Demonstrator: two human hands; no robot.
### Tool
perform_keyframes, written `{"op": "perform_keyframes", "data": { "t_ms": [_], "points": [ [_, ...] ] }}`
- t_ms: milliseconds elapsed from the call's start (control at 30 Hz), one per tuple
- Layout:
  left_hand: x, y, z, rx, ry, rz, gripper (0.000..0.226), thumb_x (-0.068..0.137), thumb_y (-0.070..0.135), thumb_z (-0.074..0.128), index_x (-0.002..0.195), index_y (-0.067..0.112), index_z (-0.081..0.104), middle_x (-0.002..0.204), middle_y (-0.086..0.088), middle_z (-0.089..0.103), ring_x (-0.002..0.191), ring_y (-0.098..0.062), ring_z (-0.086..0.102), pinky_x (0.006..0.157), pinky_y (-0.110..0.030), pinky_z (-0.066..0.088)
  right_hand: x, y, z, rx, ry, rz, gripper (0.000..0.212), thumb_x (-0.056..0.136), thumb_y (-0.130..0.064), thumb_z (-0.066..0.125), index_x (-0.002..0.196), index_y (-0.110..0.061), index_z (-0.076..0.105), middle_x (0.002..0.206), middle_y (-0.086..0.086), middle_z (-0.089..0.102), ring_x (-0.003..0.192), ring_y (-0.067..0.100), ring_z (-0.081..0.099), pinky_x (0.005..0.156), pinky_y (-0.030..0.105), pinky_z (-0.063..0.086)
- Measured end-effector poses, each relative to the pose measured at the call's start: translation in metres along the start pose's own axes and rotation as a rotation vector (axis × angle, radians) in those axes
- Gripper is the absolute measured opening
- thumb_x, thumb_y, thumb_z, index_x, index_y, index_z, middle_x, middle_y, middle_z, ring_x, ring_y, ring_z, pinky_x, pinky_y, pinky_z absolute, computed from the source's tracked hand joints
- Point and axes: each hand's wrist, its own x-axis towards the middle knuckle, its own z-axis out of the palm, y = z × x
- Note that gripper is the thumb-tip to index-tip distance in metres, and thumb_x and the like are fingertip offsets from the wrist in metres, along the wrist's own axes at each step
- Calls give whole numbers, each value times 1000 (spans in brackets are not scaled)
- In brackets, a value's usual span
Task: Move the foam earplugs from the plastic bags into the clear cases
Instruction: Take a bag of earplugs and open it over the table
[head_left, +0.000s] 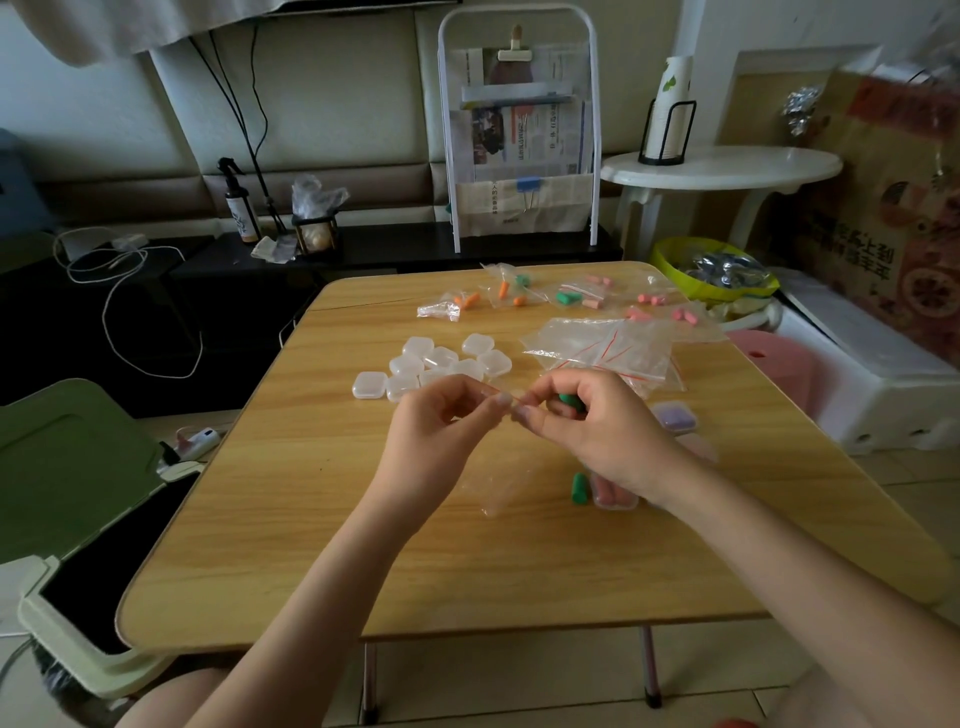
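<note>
Over the middle of the wooden table (311, 545), my left hand (441, 431) and my right hand (597, 431) pinch the top edge of a small clear plastic bag (498, 488) that hangs between them. A green earplug (569, 401) is curled inside my right hand. Another green earplug (579, 487) lies on the table beside a clear case holding pink earplugs (615, 496). A case with purple earplugs (675, 418) sits right of my right hand. Several empty clear cases (431, 366) cluster beyond my hands. Bags with orange, green and pink earplugs (519, 296) lie at the far edge.
A pile of empty plastic bags (602, 348) lies right of the cases. A green-lidded bin (78, 493) stands open at the left of the table. A pink stool (779, 364) and a yellow basin (711, 270) stand to the right.
</note>
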Motion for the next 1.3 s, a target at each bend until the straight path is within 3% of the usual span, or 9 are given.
{"op": "perform_keyframes", "data": {
  "t_ms": [267,433,533,633,833,967,1033,1167,1300],
  "points": [
    [0,4,-6,-15,-53,-15,11,83,23,70,93,19,72,87,-4,72,82,-15,66,81,-33,55,2,-3,-6,3,40,14,19,77,-36,73,77,-18,69,55,-2,38,56,19,36,60,30,38],
    [3,-2,-9,40,-87,-136,52,71,40,74,118,22,63,99,6,69,90,-9,68,81,-31,57,15,3,-29,-28,409,196,14,87,-33,66,94,-21,70,87,4,71,82,24,65,69,37,54],
    [0,-8,-4,224,-43,-82,42,75,33,77,114,26,63,99,11,67,88,-2,64,76,-22,54,24,12,-45,6,528,282,26,93,-27,60,114,-12,67,95,-10,62,78,-3,52,61,16,42],
    [-9,-9,9,395,-111,60,34,77,29,77,108,29,63,99,15,62,89,3,57,73,-14,50,29,20,-46,-39,512,330,36,93,-17,58,128,-11,59,126,-3,59,97,3,51,64,11,38],
    [-24,-19,39,596,-288,266,40,80,34,73,118,26,66,116,7,58,107,-12,51,92,-28,44,31,19,-39,-60,455,344,31,96,-24,46,125,-20,52,106,-6,59,103,23,58,78,36,52],
    [-26,-20,46,636,-272,363,30,83,26,70,112,21,70,109,2,64,102,-17,52,88,-39,47,32,24,-39,-57,423,361,54,99,-36,41,150,-23,28,153,-2,33,138,20,35,107,37,34],
    [-26,-21,46,624,-264,374,26,82,21,70,108,19,72,103,1,68,98,-19,54,86,-40,48,30,23,-37,-90,449,317,51,100,-33,40,149,-25,29,147,-1,42,130,18,44,99,32,39],
    [-25,-21,45,623,-251,333,23,86,16,64,108,19,71,98,1,69,95,-15,56,85,-33,48,23,20,-33,-164,533,137,21,97,-25,48,113,-15,58,68,-6,50,45,2,41,42,15,32],
    [-20,-17,39,481,-88,175,17,82,9,66,93,20,71,82,11,66,71,-1,59,68,-8,44,18,15,-20,-186,323,84,23,94,-28,54,89,-9,66,61,-1,51,41,2,38,41,12,28]
  ]
}}
